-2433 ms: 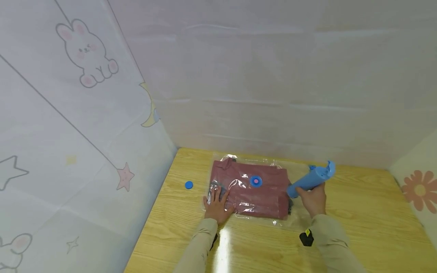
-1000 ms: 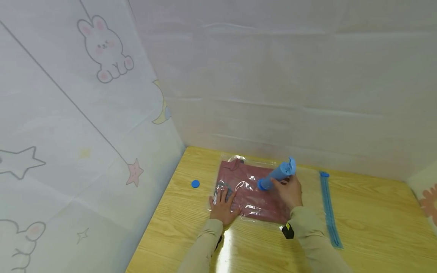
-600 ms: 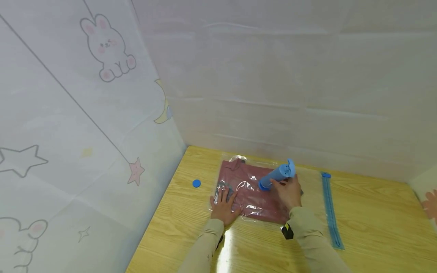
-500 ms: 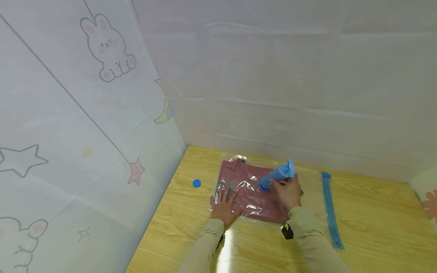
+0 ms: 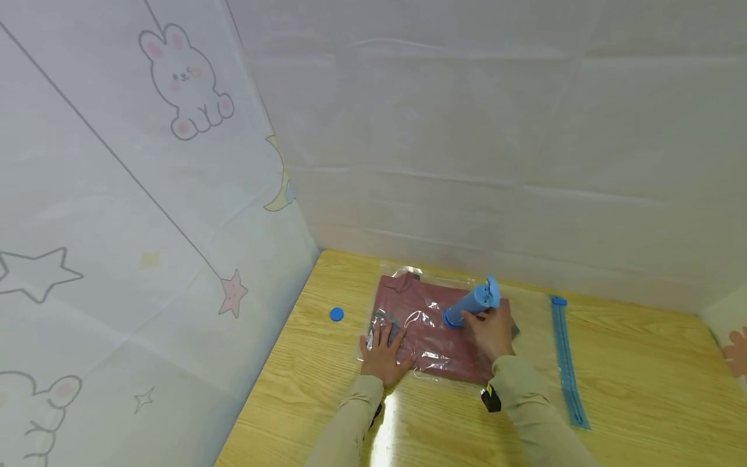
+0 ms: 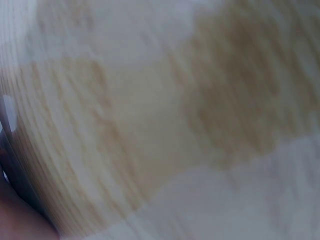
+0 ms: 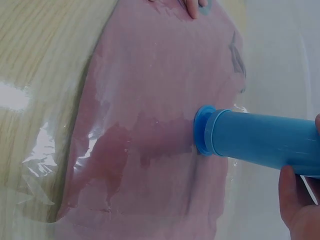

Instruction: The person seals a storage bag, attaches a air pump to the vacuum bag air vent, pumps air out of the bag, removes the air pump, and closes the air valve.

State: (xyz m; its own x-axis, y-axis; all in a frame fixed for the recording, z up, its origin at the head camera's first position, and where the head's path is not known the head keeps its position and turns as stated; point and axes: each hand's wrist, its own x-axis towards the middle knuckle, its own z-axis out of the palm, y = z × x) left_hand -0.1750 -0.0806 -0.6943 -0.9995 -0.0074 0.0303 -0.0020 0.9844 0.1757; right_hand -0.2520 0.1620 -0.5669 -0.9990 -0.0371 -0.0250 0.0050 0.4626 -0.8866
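Note:
A dusky-pink folded garment (image 5: 428,334) lies flat inside a clear vacuum storage bag (image 5: 533,324). On the bag's round blue valve (image 7: 202,131) stands a blue hand pump (image 5: 469,305), tilted to the right, its lower end right at the valve. My right hand (image 5: 493,332) grips the pump's barrel, thumb toward the near side. My left hand (image 5: 383,358) rests with spread fingers on the bag's near left corner. The left wrist view is mostly blurred wood, with a bit of skin at its lower left.
A small blue round cap (image 5: 336,314) lies on the wooden table (image 5: 292,383), left of the bag. The bag's blue zip strip (image 5: 566,366) with its slider runs along the right end. Light printed wall cloths stand behind and to the left.
My right hand has brought the pump leftward from the bag's right side onto the valve. Over the last half second the pump has tipped slightly lower. My left hand stays on the bag.

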